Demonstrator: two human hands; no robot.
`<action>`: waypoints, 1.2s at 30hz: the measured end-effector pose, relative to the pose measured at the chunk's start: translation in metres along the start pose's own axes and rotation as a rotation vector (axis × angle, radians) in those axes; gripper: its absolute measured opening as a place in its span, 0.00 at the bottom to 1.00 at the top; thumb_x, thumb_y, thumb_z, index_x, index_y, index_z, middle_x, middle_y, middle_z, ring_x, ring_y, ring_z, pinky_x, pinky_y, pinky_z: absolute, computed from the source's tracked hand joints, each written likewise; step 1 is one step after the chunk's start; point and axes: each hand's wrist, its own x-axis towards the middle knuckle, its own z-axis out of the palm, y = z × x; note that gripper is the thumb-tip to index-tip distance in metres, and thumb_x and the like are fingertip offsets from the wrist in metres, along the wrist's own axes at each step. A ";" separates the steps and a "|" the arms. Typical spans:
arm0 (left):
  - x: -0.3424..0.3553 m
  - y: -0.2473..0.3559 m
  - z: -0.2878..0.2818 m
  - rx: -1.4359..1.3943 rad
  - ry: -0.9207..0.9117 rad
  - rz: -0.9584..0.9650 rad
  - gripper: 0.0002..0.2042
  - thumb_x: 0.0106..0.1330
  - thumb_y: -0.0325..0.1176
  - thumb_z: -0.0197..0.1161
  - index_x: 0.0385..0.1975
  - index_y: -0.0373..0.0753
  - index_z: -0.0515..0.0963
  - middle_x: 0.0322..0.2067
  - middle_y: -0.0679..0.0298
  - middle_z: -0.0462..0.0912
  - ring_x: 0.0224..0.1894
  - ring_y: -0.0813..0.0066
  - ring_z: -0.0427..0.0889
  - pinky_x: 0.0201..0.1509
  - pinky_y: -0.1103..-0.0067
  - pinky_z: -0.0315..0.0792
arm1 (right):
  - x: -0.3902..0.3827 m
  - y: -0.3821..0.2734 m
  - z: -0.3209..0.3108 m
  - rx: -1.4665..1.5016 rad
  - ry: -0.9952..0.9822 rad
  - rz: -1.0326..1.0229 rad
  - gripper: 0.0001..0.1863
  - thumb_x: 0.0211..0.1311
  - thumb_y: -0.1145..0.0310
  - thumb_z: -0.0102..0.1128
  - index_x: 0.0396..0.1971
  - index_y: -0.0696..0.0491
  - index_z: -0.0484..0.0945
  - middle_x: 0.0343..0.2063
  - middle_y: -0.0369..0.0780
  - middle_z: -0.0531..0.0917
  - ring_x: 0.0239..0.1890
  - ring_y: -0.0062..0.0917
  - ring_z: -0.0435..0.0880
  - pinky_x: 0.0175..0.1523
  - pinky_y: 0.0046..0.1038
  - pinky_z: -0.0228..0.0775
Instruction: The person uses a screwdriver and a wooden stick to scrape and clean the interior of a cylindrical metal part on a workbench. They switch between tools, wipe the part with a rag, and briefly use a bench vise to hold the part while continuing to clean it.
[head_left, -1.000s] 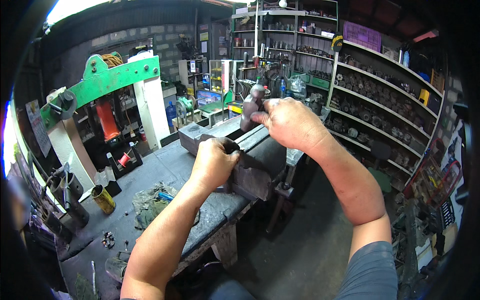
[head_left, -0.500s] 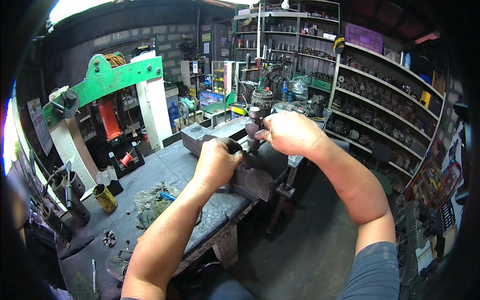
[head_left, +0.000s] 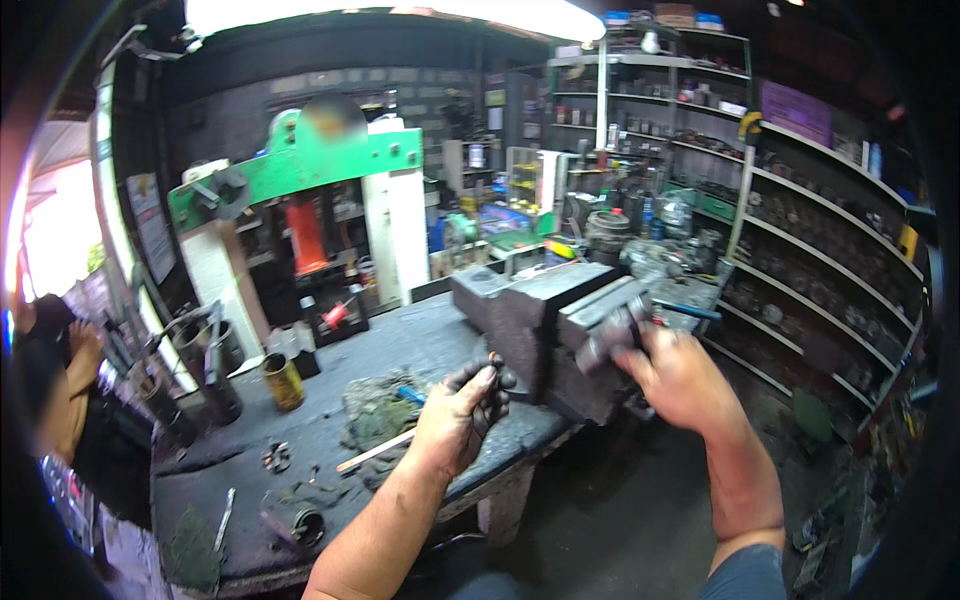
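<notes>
My left hand (head_left: 462,415) is above the bench, its blackened fingers pinched around a small copper-coloured piece (head_left: 493,358) whose shape is mostly hidden. My right hand (head_left: 675,375) is closed on a dark hammer (head_left: 612,337), blurred by motion, beside the right end of the vise. The big dark bench vise (head_left: 530,300) stands at the bench's right edge, between and beyond my hands. A thin light-brown stick (head_left: 375,450) lies next to my left forearm, which may hide its other end. Beyond it is a crumpled grimy rag (head_left: 375,410) with a blue item on it.
On the workbench (head_left: 400,330) stand a yellow can (head_left: 283,382) and an open-ended metal cylinder (head_left: 295,522). Tubes holding tools (head_left: 205,370) line its left end. A green press frame (head_left: 330,155) rises behind. Part-filled shelves (head_left: 820,240) stand right; another person's arm (head_left: 80,375) shows far left.
My hands have moved apart, away from the top of the vise. The left has come nearer with the small piece; the right has swung rightward and down with the hammer. The view has shifted left.
</notes>
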 end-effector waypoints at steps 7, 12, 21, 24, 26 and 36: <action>-0.097 0.009 -0.071 -0.274 0.094 -0.101 0.12 0.87 0.42 0.64 0.62 0.47 0.83 0.52 0.60 0.91 0.47 0.72 0.88 0.50 0.73 0.84 | -0.052 -0.040 0.115 0.141 -0.407 0.023 0.19 0.77 0.55 0.71 0.46 0.58 0.86 0.39 0.58 0.91 0.49 0.61 0.90 0.55 0.58 0.80; -0.147 0.029 -0.085 -0.209 0.209 0.017 0.09 0.85 0.38 0.66 0.57 0.45 0.85 0.51 0.57 0.93 0.47 0.67 0.90 0.55 0.64 0.87 | -0.022 -0.029 0.232 0.105 -0.194 -0.015 0.14 0.75 0.62 0.71 0.46 0.60 0.86 0.41 0.59 0.90 0.49 0.61 0.89 0.55 0.56 0.79; -0.305 0.069 -0.106 0.658 0.482 0.349 0.13 0.82 0.34 0.72 0.58 0.34 0.88 0.48 0.69 0.90 0.51 0.83 0.84 0.61 0.79 0.77 | 0.019 -0.008 0.367 -0.078 -0.029 -0.064 0.16 0.62 0.70 0.76 0.49 0.58 0.89 0.46 0.52 0.89 0.55 0.53 0.86 0.59 0.53 0.79; -0.348 0.094 -0.140 0.837 0.703 0.585 0.09 0.81 0.31 0.72 0.54 0.35 0.89 0.44 0.69 0.91 0.47 0.81 0.86 0.56 0.78 0.82 | 0.022 -0.004 0.381 -0.117 0.106 -0.083 0.18 0.66 0.69 0.73 0.53 0.60 0.88 0.54 0.55 0.87 0.60 0.56 0.83 0.67 0.55 0.75; -0.372 0.117 -0.175 0.991 0.917 0.697 0.08 0.78 0.30 0.74 0.51 0.35 0.90 0.41 0.69 0.91 0.43 0.81 0.85 0.52 0.77 0.82 | 0.022 -0.003 0.388 -0.043 0.068 0.001 0.18 0.69 0.69 0.73 0.56 0.58 0.87 0.64 0.53 0.83 0.69 0.56 0.78 0.73 0.53 0.72; -0.420 0.167 -0.346 1.291 1.615 0.837 0.10 0.75 0.34 0.75 0.47 0.34 0.91 0.37 0.55 0.96 0.38 0.68 0.94 0.47 0.70 0.84 | 0.016 -0.009 0.380 -0.077 0.289 -0.221 0.19 0.81 0.65 0.61 0.62 0.61 0.83 0.53 0.54 0.87 0.57 0.52 0.83 0.65 0.50 0.75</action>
